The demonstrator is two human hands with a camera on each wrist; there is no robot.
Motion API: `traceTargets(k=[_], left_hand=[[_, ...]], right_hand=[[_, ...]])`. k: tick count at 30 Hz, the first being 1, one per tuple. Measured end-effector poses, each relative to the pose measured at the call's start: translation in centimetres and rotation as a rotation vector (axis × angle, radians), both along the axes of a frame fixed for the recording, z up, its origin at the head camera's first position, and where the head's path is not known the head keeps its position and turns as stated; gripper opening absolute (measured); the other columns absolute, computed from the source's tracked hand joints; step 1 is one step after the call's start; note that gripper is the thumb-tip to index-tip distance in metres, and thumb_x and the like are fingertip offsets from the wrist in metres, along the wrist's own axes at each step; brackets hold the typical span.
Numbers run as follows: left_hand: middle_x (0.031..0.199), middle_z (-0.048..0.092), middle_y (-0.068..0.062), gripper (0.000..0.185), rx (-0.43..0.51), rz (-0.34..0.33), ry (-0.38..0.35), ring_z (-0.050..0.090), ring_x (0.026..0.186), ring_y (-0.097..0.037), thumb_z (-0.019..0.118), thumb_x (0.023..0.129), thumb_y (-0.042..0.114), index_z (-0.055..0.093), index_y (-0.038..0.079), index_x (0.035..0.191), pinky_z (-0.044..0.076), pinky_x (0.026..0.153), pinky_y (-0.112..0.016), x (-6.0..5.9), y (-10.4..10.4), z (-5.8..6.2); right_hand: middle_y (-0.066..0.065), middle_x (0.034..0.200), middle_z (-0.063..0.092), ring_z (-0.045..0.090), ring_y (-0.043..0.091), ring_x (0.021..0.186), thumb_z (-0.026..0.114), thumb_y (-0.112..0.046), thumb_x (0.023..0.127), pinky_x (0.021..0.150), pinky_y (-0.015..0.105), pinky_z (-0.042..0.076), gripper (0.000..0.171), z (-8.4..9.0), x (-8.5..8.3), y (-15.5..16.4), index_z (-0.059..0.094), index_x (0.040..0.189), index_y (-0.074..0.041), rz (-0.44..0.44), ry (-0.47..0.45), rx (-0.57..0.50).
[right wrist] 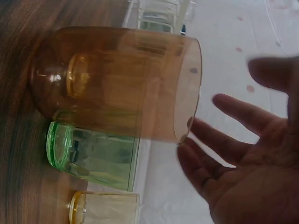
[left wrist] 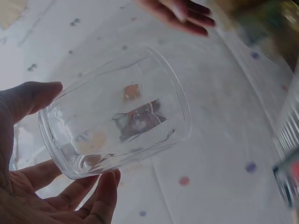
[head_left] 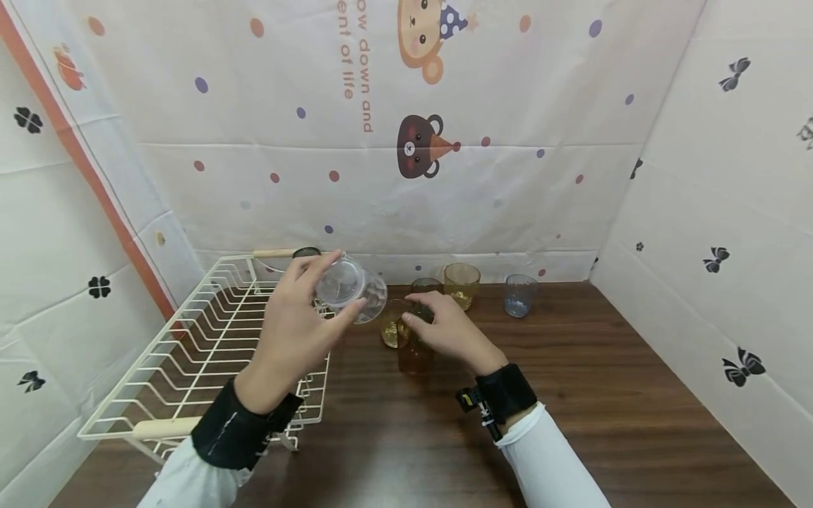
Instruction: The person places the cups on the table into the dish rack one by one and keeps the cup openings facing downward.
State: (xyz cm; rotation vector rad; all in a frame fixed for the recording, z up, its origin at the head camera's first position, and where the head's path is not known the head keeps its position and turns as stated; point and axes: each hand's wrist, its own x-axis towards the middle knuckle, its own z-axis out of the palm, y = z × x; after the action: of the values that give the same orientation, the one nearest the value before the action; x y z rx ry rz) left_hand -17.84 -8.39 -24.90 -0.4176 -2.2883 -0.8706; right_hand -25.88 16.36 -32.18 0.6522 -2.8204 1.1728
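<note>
My left hand (head_left: 288, 328) grips a clear drinking glass (left wrist: 117, 116) near its base, between thumb and fingers. The glass is tilted with its mouth turned away from the palm, above the right side of the rack. My right hand (head_left: 454, 331) is at the rim of an upright amber-brown glass (right wrist: 117, 84), fingers spread and slightly bent. In the right wrist view the fingertips reach the rim's edge; whether they touch it I cannot tell. A green glass (right wrist: 93, 156) and a yellow glass (right wrist: 106, 208) stand beside the amber one.
A white wire dish rack (head_left: 209, 356) with wooden handles stands at the left, a dark glass (head_left: 307, 252) at its far end. Toward the back of the wooden table (head_left: 546, 402) are another yellow glass (head_left: 462, 282) and a blue glass (head_left: 521, 296). Printed cloth walls surround the table.
</note>
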Motion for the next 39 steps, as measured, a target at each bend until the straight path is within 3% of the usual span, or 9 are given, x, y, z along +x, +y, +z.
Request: traceTargets(k=[4,9,15,22,27,29,34,39], left_hand=[[0.131,0.064,-0.019,0.072,-0.048,0.041,-0.001,0.064,0.099,-0.035,0.092,0.084,0.021,0.062,0.009,0.148,0.050,0.080,-0.044,0.4,-1.9,-0.8],[0.128,0.065,-0.021,0.070,-0.110,0.081,0.021,0.065,0.095,-0.036,0.092,0.083,0.021,0.064,0.006,0.145,0.051,0.078,-0.047,0.9,-3.9,-1.4],[0.128,0.065,-0.024,0.072,-0.230,0.120,-0.019,0.064,0.110,-0.043,0.091,0.083,0.024,0.062,0.006,0.146,0.054,0.080,-0.058,1.5,-6.0,-1.1],[0.124,0.067,-0.025,0.072,-0.412,0.131,-0.124,0.068,0.096,-0.041,0.089,0.085,0.030,0.061,0.004,0.146,0.055,0.074,-0.055,1.2,-8.2,-0.4],[0.126,0.067,-0.029,0.072,-0.530,0.118,-0.277,0.071,0.100,-0.042,0.086,0.088,0.037,0.060,-0.002,0.143,0.058,0.085,-0.062,0.7,-8.8,-0.4],[0.122,0.068,-0.029,0.072,-0.570,0.107,-0.297,0.072,0.099,-0.042,0.087,0.088,0.038,0.059,-0.005,0.139,0.058,0.084,-0.063,0.5,-8.9,-0.5],[0.112,0.068,-0.024,0.069,-0.614,0.086,-0.265,0.071,0.087,-0.036,0.089,0.086,0.034,0.058,-0.006,0.134,0.058,0.075,-0.060,0.6,-8.7,-0.4],[0.118,0.069,-0.026,0.071,-0.618,0.087,-0.269,0.073,0.093,-0.042,0.089,0.086,0.034,0.059,-0.005,0.138,0.059,0.080,-0.062,1.5,-8.3,-0.3]], right_hand=[[0.016,0.167,0.045,0.036,0.043,0.159,0.063,-0.033,0.108,0.128,0.065,0.032,0.056,-0.4,0.2,0.0,0.050,0.160,-0.015,0.024,-0.034,0.131],[0.016,0.166,0.047,0.039,0.044,0.156,0.066,-0.032,0.107,0.128,0.068,0.026,0.058,-0.9,0.4,0.0,0.050,0.161,-0.017,0.006,-0.039,0.230],[0.016,0.160,0.055,0.046,0.043,0.152,0.068,-0.033,0.105,0.126,0.066,0.029,0.055,-1.1,0.4,-0.1,0.057,0.155,-0.013,-0.001,-0.009,0.242],[0.018,0.160,0.054,0.043,0.043,0.154,0.069,-0.032,0.105,0.130,0.063,0.028,0.056,-0.9,0.4,-0.3,0.056,0.154,-0.008,0.004,-0.034,0.235],[0.017,0.161,0.053,0.042,0.042,0.155,0.068,-0.032,0.105,0.130,0.062,0.029,0.057,-0.8,0.4,-0.3,0.055,0.155,-0.008,0.003,-0.040,0.239],[0.018,0.161,0.053,0.042,0.042,0.155,0.068,-0.031,0.105,0.130,0.062,0.029,0.056,-0.7,0.4,-0.3,0.055,0.155,-0.008,0.008,-0.036,0.237],[0.018,0.160,0.054,0.044,0.042,0.154,0.069,-0.030,0.105,0.129,0.061,0.030,0.056,-0.7,0.4,-0.3,0.055,0.155,-0.007,0.015,-0.021,0.239],[0.018,0.161,0.053,0.044,0.042,0.154,0.068,-0.030,0.105,0.130,0.061,0.029,0.057,-0.6,0.4,-0.4,0.055,0.156,-0.007,0.021,-0.019,0.244]])
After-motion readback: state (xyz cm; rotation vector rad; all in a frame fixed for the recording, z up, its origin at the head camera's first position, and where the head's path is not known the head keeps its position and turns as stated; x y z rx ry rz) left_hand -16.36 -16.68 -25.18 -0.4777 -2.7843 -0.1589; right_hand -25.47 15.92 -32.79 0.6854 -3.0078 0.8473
